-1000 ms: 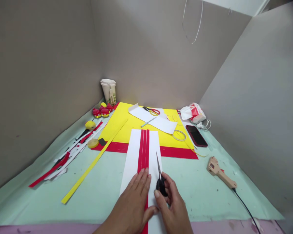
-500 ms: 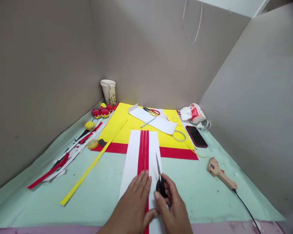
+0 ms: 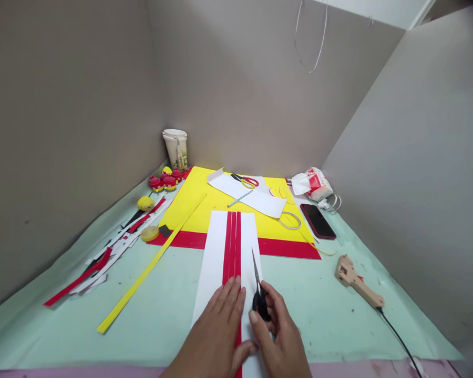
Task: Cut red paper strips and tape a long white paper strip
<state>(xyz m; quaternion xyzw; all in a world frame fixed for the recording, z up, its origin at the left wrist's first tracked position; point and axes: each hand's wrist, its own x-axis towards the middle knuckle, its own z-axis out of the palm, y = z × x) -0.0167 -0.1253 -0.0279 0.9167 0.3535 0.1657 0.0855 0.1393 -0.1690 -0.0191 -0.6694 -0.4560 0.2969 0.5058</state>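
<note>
A long white paper sheet lies lengthwise in front of me, with red strips running side by side down its middle. My left hand rests flat on the strips, fingers stretched forward and thumb out to the right, covering their near part. Small black-handled scissors are gripped in my right hand, blades closed and pointing away from me over the sheet's right side. Beyond the sheet's far end, yellow sheets lie over a red sheet.
At left are a yellow strip, paper scraps, a tape roll and a lidded cup. A glue gun with its cord and a phone lie right. Red-and-yellow-handled scissors lie at the back. Grey walls surround the table.
</note>
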